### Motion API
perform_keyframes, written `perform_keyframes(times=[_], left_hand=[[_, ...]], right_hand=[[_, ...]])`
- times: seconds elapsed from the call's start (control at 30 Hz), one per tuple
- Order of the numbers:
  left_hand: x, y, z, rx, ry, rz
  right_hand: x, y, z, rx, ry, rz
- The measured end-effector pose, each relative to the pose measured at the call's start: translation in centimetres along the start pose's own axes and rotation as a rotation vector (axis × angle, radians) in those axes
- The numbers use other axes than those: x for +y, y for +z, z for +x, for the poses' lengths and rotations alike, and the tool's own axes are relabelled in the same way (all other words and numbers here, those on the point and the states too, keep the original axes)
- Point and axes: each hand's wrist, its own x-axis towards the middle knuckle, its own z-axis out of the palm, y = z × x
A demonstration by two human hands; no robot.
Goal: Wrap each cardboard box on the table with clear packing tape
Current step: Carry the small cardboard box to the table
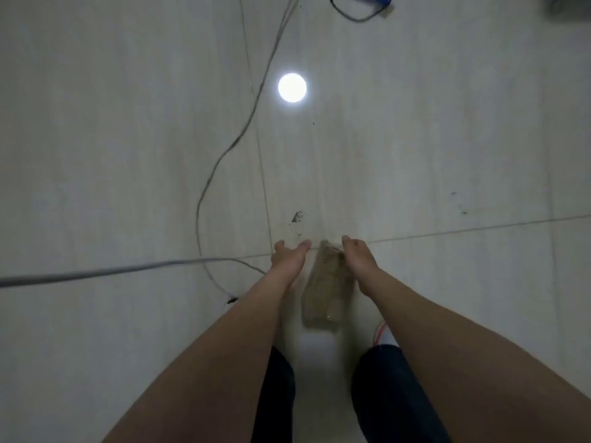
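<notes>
- Floor: pale tile, with a grey cable across the left.
- Your left hand: fingers spread, holding nothing.
- Light reflection: round, on the tile.
- Cardboard box: blurred, between your hands.
- Your right hand: at the box's right edge; I cannot tell its grip.

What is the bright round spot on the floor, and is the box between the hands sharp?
Head view: the round spot looks like a lamp's glare on the glossy floor; the box between the left hand and right hand is smeared by blur.
</notes>
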Motion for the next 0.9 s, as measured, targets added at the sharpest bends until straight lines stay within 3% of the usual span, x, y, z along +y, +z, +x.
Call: perform_keyframes(times=[0.13,0.23,0.43,0.67,0.9], left_hand=[[-5.0,2.8,2.5,-0.184,0.011,0.02],[-8.9,5.8,5.5,-0.086,0.12,0.152],[-3.4,5.1,0.4,0.003,0.279,0.146],[11.3,-0.2,-13.4,0.087,0.479,0.193],[27.8,-9.9,-31.2,0.097,0.537,0.014]], right_hand=[[7.4,1.8,6.8,0.04,0.103,0.167],[11.2,4.1,10.4,-0.019,0.115,0.277],[1.7,1.4,0.2,-0.008,0.047,0.411],[-11.3,-5.4,-9.3,0.085,-0.187,0.262],[-30.0,-12.8,-30.3,0.105,-0.489,0.09]])
